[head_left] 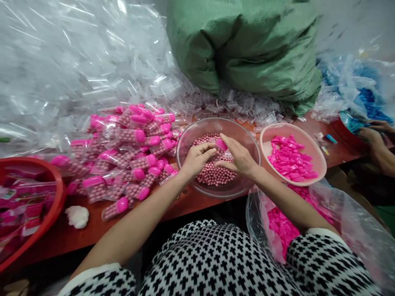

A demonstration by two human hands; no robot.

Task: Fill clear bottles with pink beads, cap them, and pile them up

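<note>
Both my hands meet over a clear bowl holding small pink candy balls. My left hand is curled closed, apparently round a clear tube that I can barely make out. My right hand pinches a bright pink cap at its fingertips, right against the left hand. To the left lies a heap of filled tubes with pink caps. To the right stands a pink bowl of loose pink caps.
A red basin with pink packets sits at far left, a white wad near it. Empty clear tubes and plastic bags fill the back, with a green sack. A bag of pink caps rests by my lap. Another person's hand shows at right.
</note>
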